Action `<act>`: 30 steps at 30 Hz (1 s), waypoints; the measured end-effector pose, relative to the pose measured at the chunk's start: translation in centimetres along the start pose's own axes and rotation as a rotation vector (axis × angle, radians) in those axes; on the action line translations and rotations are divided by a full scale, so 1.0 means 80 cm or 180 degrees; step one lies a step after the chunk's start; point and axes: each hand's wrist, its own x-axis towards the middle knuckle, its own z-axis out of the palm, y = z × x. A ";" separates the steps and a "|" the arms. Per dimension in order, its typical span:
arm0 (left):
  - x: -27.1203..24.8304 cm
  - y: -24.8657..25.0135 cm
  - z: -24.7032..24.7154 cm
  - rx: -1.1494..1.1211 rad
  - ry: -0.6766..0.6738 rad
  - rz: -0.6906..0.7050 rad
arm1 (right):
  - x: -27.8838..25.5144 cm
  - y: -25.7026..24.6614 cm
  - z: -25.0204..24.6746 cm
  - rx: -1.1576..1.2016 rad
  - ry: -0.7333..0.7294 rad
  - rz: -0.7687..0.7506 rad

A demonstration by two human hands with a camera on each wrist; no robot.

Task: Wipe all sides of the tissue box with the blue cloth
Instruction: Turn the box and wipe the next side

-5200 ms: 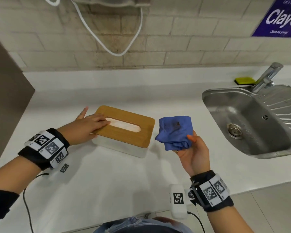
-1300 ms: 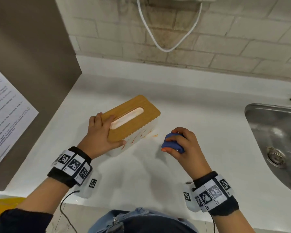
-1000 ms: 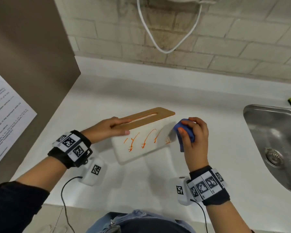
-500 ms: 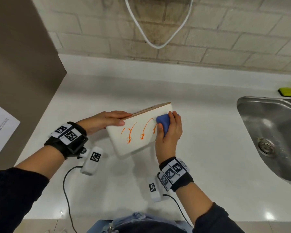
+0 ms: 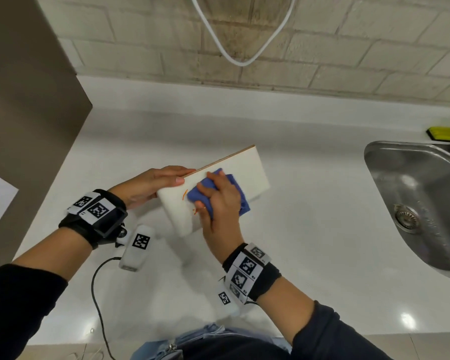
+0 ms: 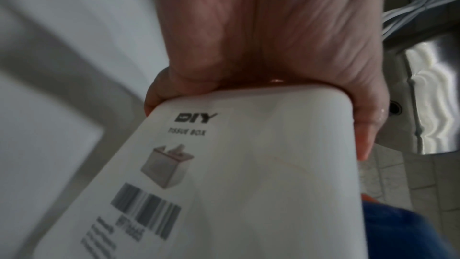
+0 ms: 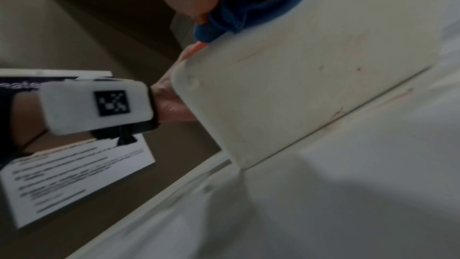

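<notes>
Evenly bright from overhead in the head view, with glare spots on the glossy white bench (image 5: 348, 229); dim, motion-blurred and edge-warped in both wrist views.

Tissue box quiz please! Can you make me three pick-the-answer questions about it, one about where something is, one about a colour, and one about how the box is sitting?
1. Where is the sink?
A. left of the tissue box
B. right of the tissue box
C. under the tissue box

2. What colour are the marks left on the tissue box?
A. green
B. black
C. orange

3. How is the tissue box sitting?
A. tipped up on one long edge
B. flat with the lid up
C. lifted clear of the counter

Answers:
1 B: the sink lies at the right edge of the head view.
2 C: orange streaks show beside the blue cloth under the right hand.
3 A: the left hand holds it tilted, its lower edge on the counter.
</notes>
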 end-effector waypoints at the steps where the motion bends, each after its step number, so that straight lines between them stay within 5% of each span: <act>1: 0.000 -0.001 -0.001 -0.0016 0.0023 -0.0029 | -0.004 -0.001 0.001 0.0059 -0.0179 -0.0263; 7: 0.003 -0.003 -0.008 0.0035 -0.0055 -0.0046 | -0.001 0.056 -0.042 -0.0200 -0.1032 -0.1626; 13: -0.002 0.000 -0.006 0.0156 -0.0227 0.0054 | 0.021 0.097 -0.081 0.0023 -0.0005 -0.0352; 16: -0.002 0.000 -0.004 0.0201 -0.0248 0.0124 | 0.028 0.060 -0.057 0.0415 0.0554 0.0372; 18: -0.002 -0.003 -0.002 0.0219 -0.0191 0.0218 | 0.026 0.028 -0.035 0.0611 0.0578 0.0424; 23: -0.001 -0.006 -0.002 0.0130 -0.0089 0.0291 | 0.003 -0.019 0.010 0.0580 -0.0113 -0.0313; 30: 0.001 0.002 -0.001 0.0193 -0.0197 0.0053 | 0.002 0.012 -0.022 0.0079 -0.1220 -0.1381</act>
